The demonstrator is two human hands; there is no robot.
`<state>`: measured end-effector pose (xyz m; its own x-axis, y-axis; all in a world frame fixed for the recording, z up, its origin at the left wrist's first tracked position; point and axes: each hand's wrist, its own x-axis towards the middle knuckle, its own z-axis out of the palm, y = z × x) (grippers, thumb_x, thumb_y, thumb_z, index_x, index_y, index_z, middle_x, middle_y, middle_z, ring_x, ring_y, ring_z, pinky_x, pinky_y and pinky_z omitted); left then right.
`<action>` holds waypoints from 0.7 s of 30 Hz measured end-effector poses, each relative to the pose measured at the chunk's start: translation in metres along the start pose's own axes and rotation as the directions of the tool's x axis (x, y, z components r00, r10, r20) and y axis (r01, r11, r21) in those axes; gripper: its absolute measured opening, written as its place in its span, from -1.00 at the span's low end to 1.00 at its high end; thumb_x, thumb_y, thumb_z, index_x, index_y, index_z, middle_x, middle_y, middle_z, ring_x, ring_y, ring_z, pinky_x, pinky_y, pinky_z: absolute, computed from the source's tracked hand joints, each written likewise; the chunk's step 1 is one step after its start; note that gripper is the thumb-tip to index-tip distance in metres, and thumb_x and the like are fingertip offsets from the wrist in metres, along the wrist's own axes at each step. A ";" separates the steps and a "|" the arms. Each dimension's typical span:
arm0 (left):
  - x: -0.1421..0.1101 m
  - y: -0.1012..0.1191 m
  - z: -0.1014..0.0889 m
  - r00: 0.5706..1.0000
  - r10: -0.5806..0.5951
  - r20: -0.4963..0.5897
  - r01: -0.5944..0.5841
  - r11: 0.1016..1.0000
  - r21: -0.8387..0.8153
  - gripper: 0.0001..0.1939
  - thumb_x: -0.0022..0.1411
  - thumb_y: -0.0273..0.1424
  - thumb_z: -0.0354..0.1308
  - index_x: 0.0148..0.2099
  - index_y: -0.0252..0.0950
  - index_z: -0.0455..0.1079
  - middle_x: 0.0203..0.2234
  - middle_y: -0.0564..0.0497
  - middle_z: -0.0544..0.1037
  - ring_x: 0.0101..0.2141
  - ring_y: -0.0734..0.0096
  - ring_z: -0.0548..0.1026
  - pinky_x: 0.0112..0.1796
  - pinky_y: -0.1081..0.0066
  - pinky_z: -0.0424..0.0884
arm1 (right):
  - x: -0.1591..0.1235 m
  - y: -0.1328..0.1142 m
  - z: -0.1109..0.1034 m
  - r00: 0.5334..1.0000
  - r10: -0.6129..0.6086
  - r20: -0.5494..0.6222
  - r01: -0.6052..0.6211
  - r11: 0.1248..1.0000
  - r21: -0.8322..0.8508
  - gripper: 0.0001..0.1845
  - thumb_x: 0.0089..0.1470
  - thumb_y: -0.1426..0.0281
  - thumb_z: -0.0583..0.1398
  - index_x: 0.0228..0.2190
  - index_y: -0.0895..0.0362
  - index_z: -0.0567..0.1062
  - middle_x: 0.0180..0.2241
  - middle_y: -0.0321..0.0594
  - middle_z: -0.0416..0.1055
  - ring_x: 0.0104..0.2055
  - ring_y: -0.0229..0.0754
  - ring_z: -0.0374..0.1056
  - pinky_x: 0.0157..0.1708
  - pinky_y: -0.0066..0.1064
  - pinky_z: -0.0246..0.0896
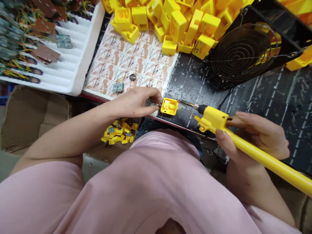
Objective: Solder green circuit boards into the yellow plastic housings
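Observation:
My left hand (136,102) is closed in a pinch beside a small yellow plastic housing (169,106) that lies at the near edge of the black mat (195,81). What its fingertips pinch is too small to name. My right hand (253,138) grips a yellow soldering iron (219,122) by its long handle. The metal tip points left and reaches the right side of the housing.
A heap of yellow housings (175,22) lies at the back. A black fan (246,48) stands at the right. A white tray (70,58) with wired circuit boards is at the left. A printed sheet (131,55) holds a small board and a coin cell. Yellow scraps (119,131) fill a cardboard box below.

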<state>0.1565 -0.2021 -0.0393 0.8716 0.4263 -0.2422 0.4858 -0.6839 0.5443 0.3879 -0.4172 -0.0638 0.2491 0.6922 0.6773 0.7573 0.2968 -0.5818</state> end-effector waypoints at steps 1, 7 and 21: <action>-0.001 -0.003 0.002 0.999 -0.010 -0.033 0.009 0.999 -0.035 -0.74 0.25 -0.31 0.09 -0.12 -0.25 0.56 -0.27 0.06 0.68 -0.24 0.41 0.62 -0.15 0.47 0.44 | -0.002 -0.001 0.001 1.000 0.027 -0.015 -0.027 1.000 0.001 -0.43 0.04 0.37 0.48 0.10 -0.03 0.58 -0.20 -0.25 0.68 -0.45 -0.16 0.58 -0.51 -0.34 0.54; 0.000 -0.012 0.014 0.979 0.094 -0.180 -0.102 0.994 -0.041 -0.70 0.31 -0.31 0.07 -0.19 -0.27 0.63 -0.22 -0.04 0.70 -0.20 0.36 0.63 -0.11 0.40 0.46 | -0.006 -0.005 0.002 0.999 0.032 0.016 -0.031 0.999 -0.045 -0.45 0.05 0.41 0.47 0.07 -0.11 0.57 -0.25 -0.35 0.66 -0.43 -0.16 0.57 -0.51 -0.34 0.48; 0.019 0.013 0.008 0.993 -0.034 -0.116 0.059 0.974 0.219 -0.74 0.16 -0.35 0.12 -0.23 -0.26 0.64 -0.41 0.01 0.67 -0.35 0.28 0.60 -0.25 0.35 0.42 | -0.016 -0.004 0.011 1.000 -0.023 -0.008 0.023 1.000 -0.005 -0.68 0.06 0.41 0.44 -0.12 0.00 0.60 -0.39 -0.31 0.62 -0.48 -0.17 0.52 -0.57 -0.36 0.45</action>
<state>0.1799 -0.2077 -0.0437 0.8411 0.5148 -0.1661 0.5389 -0.7708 0.3397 0.3743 -0.4221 -0.0767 0.2360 0.6800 0.6942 0.7660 0.3095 -0.5635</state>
